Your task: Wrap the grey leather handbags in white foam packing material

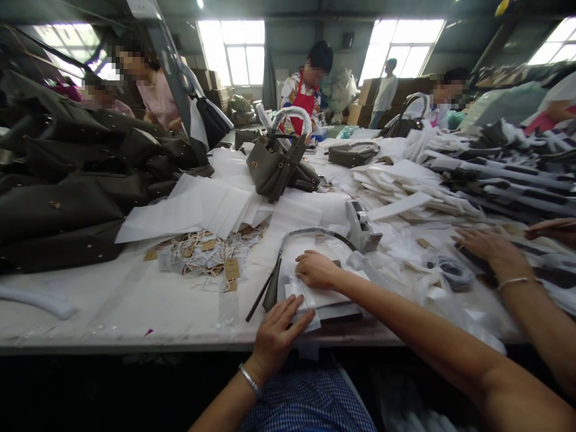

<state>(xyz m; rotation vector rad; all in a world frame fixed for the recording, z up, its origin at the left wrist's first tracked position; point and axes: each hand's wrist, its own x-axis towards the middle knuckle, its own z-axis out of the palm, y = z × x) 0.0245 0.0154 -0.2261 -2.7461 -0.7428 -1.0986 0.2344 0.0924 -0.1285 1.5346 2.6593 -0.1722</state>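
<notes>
A flat dark bag wrapped in white paper (333, 300) lies at the table's near edge in front of me. Its wrapped handle (310, 231) arcs up behind it, and a dark strap (260, 295) sticks out at its left. My left hand (275, 333), a bracelet on the wrist, rests flat on the wrapping's near-left corner with fingers stretched and thumb spread. My right hand (317, 270) sits on top of the wrapped bag, fingers curled down into the paper.
A co-worker's hand (485, 245) reaches in from the right by a tape roll (451, 270). A tape dispenser (360, 225) stands behind the bag. Paper tags (211, 255) and white sheets (216, 204) lie left, by piled dark bags (67, 192) and a grey handbag (273, 168). People work opposite.
</notes>
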